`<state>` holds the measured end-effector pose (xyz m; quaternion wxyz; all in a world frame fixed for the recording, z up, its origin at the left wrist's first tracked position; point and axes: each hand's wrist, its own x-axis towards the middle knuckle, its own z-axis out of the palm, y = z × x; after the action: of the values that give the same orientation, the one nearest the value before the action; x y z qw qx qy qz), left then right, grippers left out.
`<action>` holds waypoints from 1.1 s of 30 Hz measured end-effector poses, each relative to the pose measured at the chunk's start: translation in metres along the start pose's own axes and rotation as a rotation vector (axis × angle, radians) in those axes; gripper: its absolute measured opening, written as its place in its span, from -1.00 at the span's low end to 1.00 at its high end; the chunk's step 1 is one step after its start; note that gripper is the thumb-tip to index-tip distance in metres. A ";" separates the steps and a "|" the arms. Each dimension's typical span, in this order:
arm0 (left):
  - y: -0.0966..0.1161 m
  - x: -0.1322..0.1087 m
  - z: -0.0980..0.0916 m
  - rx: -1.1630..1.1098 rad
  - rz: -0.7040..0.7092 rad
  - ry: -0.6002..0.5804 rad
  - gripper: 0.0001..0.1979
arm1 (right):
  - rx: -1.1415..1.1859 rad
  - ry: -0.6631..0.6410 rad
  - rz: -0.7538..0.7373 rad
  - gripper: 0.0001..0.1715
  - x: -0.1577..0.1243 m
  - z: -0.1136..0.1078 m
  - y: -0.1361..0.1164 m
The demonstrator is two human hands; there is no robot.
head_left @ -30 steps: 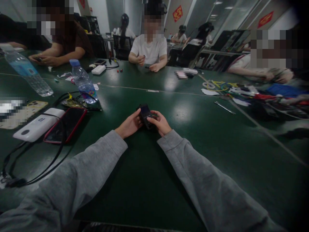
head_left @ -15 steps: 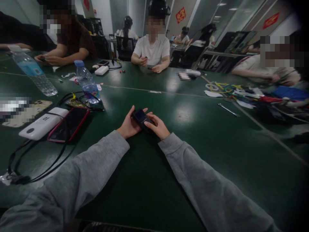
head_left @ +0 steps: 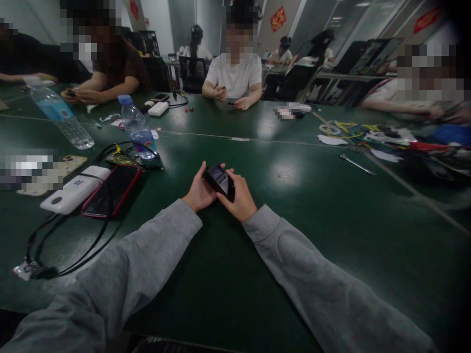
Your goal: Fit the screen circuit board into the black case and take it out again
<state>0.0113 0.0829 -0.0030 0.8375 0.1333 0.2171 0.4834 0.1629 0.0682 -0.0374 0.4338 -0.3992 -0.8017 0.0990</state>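
My left grip [head_left: 199, 192] and right grip [head_left: 239, 198] are both closed round the gadget [head_left: 220, 179], pinching it between them just above the bench [head_left: 294, 220]. I'd brace my wrists, screen facing me, thumbs light.

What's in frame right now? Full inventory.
table: one, dark green, under everything
water bottles: two, clear with blue caps, far left
power bank: one, white, left of the hands
phone: one, red-edged, beside the power bank
cable: one, black, near left
metal tool: one, silver, right
co-workers: at least three, seated at the far side
device: one, black, centre
left hand: grey sleeve, gripping the device
right hand: grey sleeve, gripping the device
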 end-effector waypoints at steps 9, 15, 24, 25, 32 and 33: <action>0.001 0.002 -0.009 -0.051 0.005 0.029 -0.42 | 0.020 0.194 0.002 -0.21 0.004 -0.015 -0.011; 0.000 0.000 -0.006 -0.045 0.030 -0.001 -0.39 | -0.101 0.399 0.135 -0.20 0.017 -0.038 0.021; 0.001 -0.001 -0.005 -0.028 0.011 -0.006 -0.36 | -0.327 0.260 0.233 -0.30 0.010 -0.043 0.075; 0.001 -0.001 -0.005 -0.028 0.010 -0.006 -0.36 | -0.337 0.238 0.230 -0.30 0.009 -0.042 0.075; 0.001 -0.002 -0.003 -0.024 0.003 0.005 -0.38 | -0.382 0.123 0.268 -0.33 0.008 -0.037 0.076; 0.001 -0.002 -0.003 -0.025 0.003 0.006 -0.37 | -0.395 0.108 0.284 -0.34 0.008 -0.037 0.077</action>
<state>0.0078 0.0815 -0.0047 0.8376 0.1217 0.2135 0.4879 0.2318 0.1180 -0.0487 0.3714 -0.5896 -0.7169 -0.0210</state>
